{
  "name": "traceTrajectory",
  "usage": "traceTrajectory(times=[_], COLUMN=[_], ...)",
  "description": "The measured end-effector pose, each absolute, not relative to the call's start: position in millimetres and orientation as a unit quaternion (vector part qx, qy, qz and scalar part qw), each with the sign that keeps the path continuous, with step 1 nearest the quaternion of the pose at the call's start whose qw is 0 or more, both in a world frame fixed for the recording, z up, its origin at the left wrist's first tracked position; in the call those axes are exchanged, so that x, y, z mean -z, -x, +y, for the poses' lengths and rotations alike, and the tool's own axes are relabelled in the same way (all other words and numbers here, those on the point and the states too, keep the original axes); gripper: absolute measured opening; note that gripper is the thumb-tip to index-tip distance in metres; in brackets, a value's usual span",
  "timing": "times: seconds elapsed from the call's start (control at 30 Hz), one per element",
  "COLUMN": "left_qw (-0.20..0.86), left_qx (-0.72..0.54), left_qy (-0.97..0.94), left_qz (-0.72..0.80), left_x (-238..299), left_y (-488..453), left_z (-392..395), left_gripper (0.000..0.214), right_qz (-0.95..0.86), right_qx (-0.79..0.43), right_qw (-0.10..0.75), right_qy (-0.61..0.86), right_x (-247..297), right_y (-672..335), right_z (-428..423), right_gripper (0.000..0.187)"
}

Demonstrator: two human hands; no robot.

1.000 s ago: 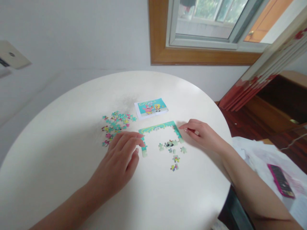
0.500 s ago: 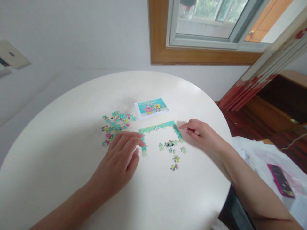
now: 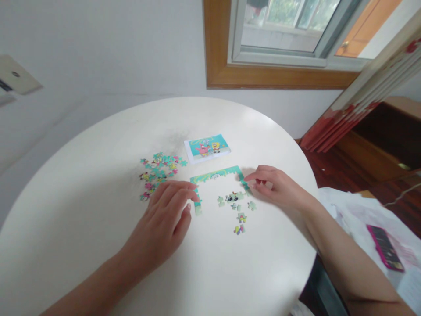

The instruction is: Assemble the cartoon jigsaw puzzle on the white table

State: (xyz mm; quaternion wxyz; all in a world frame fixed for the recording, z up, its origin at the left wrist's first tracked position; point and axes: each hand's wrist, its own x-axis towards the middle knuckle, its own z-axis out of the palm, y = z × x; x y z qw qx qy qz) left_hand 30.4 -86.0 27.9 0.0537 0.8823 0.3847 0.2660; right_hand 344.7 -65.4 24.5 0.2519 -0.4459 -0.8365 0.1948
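A partly built teal puzzle frame [image 3: 217,174] lies in the middle of the round white table [image 3: 98,245]. My left hand [image 3: 164,219] rests flat beside the frame's left edge, fingers stretched out, fingertips touching that edge. My right hand [image 3: 276,186] lies at the frame's right edge, its fingers curled, thumb and forefinger closing on the edge pieces [image 3: 245,184]. A few loose pieces [image 3: 237,206] sit inside and below the frame. A heap of loose pieces [image 3: 158,172] lies just beyond my left hand.
A small picture card [image 3: 207,147] with cartoon figures lies behind the frame. To the right, off the table, a pink phone [image 3: 384,248] rests on white cloth. A wall, a wooden window frame and a curtain stand behind the table.
My right hand has slid slightly left and curled its fingers onto the frame's right edge. My left hand has stayed where it was.
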Motion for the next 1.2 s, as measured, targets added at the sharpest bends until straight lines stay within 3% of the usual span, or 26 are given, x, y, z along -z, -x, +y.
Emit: traceTrajectory(times=[0.4,1.0,1.2], left_qw=[0.047,0.058,0.066], left_qx=[-0.270,-0.272,-0.218], left_qy=[-0.884,-0.884,-0.909], left_qz=[0.379,0.376,0.349], left_x=[-28.6,-26.1,-18.7], left_y=[-30.5,-31.5,-36.6], left_z=[-86.8,-86.9,-90.2], left_gripper=[0.019,0.019,0.038], right_qz=[-0.879,-0.889,-0.889], right_qx=[-0.206,-0.175,-0.178], right_qw=[0.196,0.198,0.185], right_qy=[0.383,0.375,0.378], right_x=[-19.8,-12.5,-11.7], right_y=[-336.2,-329.1,-329.0], right_z=[-64.9,-62.2,-63.3], right_gripper=[0.021,0.019,0.018])
